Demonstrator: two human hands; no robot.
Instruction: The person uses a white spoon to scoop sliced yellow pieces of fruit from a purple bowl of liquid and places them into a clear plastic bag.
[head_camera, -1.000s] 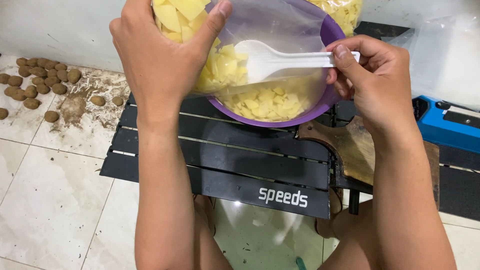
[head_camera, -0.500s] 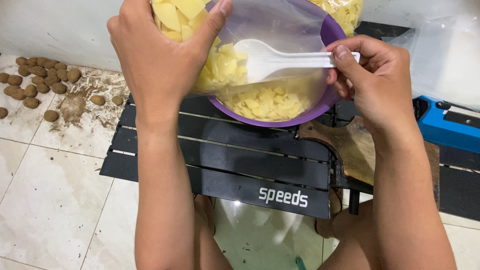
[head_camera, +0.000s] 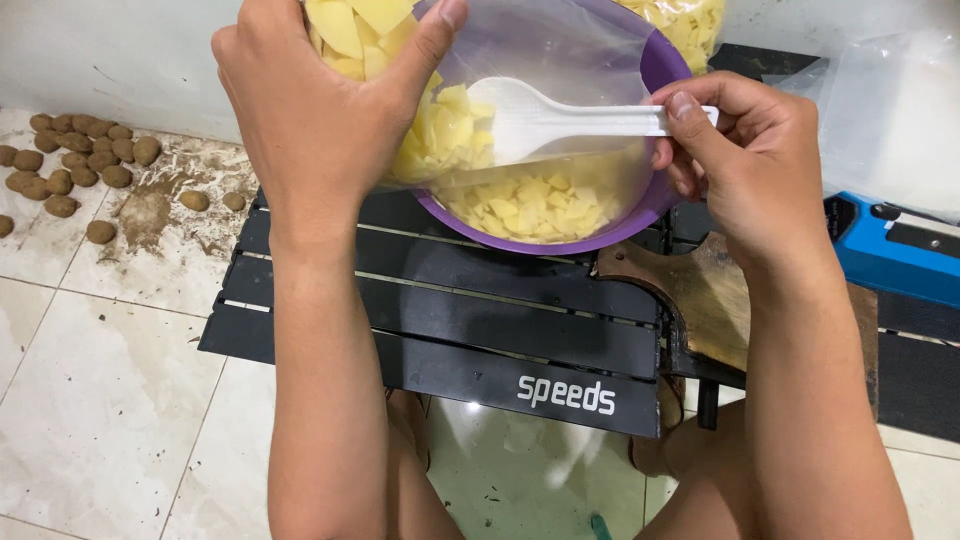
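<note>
A clear plastic bag (head_camera: 520, 90) of yellow slices hangs over the purple bowl (head_camera: 640, 215), gripped by the left hand (head_camera: 320, 110); the right hand (head_camera: 750, 160) pinches a white spoon (head_camera: 570, 120) inside it, unchanged since before

Above your left hand's grip (head_camera: 330, 110) the clear bag (head_camera: 560, 50) runs off the top edge, its mouth unseen, and the bag veils the white spoon's bowl (head_camera: 520, 115).

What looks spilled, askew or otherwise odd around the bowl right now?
Loose brown dirt is smeared over the white floor tiles at left, beside a heap of small brown unpeeled potatoes. The purple plastic bowl and the pale potato slices look contained.
</note>
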